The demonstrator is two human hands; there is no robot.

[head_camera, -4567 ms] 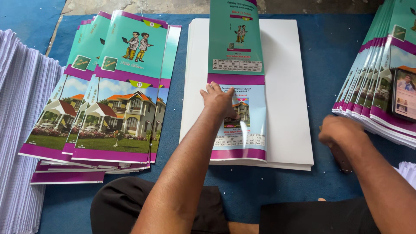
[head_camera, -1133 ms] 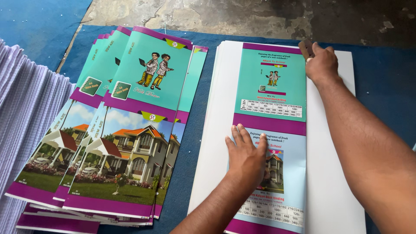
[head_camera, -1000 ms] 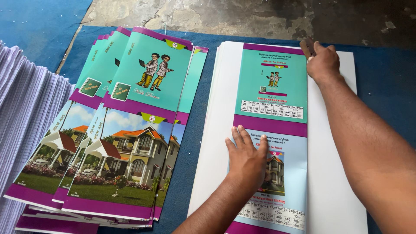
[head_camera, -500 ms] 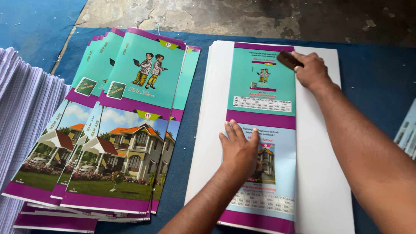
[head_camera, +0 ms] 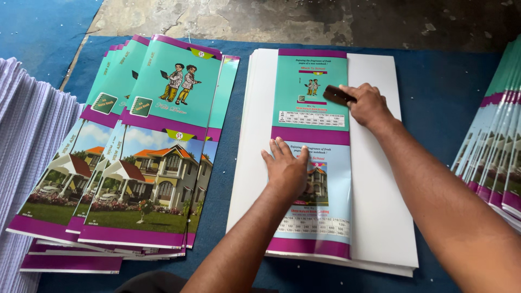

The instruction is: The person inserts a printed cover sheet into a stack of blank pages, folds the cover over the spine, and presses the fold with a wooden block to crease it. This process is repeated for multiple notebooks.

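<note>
Head view, landmark: the white sheet stack [head_camera: 380,206], lying on the blue mat [head_camera: 434,97].
Printed cover [head_camera: 312,152]: it lies flat on the left half of the white sheet stack, long axis running away from the person; teal panel far, pale blue panel near, purple bands between.
Left hand [head_camera: 287,169]: spread flat, fingers wide, pressing the near half of the cover; it holds nothing.
Right hand [head_camera: 369,106]: closed around a small dark block [head_camera: 339,95], which touches the far teal panel near the cover's right edge.
Nearer hand: the left one is nearer to the person, the right one is farther.
Materials: the cover is glossy thin card; the stack is matte, with square edges.
Left of the stack: fanned finished covers [head_camera: 146,157] with a house picture.
Right of the stack: more covers [head_camera: 496,146], overlapping.
</note>
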